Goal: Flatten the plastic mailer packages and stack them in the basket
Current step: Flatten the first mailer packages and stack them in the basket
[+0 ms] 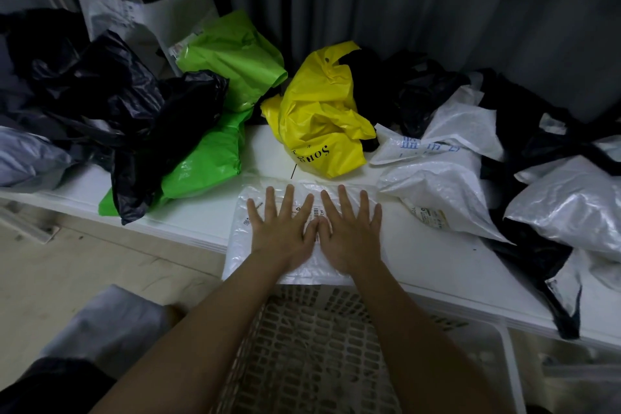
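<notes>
Both arms reach forward side by side: the left hand point(280, 228) and right hand point(349, 232) lie palm-down with fingers spread straight, thumbs touching, gripping nothing. They press a white mailer point(265, 265) at the near edge of the table point(437, 265) (its label mostly hidden under the palms). The basket point(302, 346) stands just below that edge, partly cut off.

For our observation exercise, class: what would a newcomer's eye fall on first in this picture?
First, the left hand and right hand, spread flat side by side, pressing a white mailer at the table's near edge. Behind them a yellow bag glows at centre, with green bags to its left. A latticed basket sits below, between the forearms.
</notes>
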Available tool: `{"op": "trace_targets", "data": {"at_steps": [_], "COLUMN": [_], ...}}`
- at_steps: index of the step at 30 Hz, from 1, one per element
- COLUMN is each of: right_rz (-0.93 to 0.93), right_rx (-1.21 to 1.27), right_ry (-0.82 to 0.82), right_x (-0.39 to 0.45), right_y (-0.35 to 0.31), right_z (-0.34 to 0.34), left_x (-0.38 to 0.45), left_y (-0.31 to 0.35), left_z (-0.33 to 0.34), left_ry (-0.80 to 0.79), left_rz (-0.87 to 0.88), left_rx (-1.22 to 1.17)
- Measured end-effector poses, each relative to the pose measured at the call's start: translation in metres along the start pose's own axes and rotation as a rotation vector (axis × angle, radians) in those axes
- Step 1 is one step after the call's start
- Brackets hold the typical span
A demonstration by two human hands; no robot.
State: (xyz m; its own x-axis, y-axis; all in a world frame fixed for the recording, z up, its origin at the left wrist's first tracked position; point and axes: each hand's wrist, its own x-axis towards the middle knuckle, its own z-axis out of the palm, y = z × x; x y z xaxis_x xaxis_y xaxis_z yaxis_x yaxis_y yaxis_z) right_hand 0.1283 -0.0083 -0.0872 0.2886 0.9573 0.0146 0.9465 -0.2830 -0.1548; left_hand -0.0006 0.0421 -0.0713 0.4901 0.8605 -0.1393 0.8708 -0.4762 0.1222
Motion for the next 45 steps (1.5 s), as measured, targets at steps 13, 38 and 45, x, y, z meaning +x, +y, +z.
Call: {"op": "trace_targets", "data": {"at_steps": [13, 38, 45], "right_rz": [-0.062, -0.003, 0.043], "right_rx": [0.026, 0.009, 0.004], "right_ry": [0.091, 0.162, 0.114], "right_x": [-0.024, -0.046, -0.051], "right_y": [0.005, 0.009, 0.004], "right_z": [0.003, 0.008, 0.004], "left_x": [-0.014, -0.026, -0.046], "left_y": [-0.001, 0.01, 0.004], "left_z": [0.006, 0.01, 0.01], "left_ry": [0.061, 0.069, 0.03], "left_rz": [-0.026, -0.022, -0.072], "left_rx": [-0.047, -0.046, -0.044]}}
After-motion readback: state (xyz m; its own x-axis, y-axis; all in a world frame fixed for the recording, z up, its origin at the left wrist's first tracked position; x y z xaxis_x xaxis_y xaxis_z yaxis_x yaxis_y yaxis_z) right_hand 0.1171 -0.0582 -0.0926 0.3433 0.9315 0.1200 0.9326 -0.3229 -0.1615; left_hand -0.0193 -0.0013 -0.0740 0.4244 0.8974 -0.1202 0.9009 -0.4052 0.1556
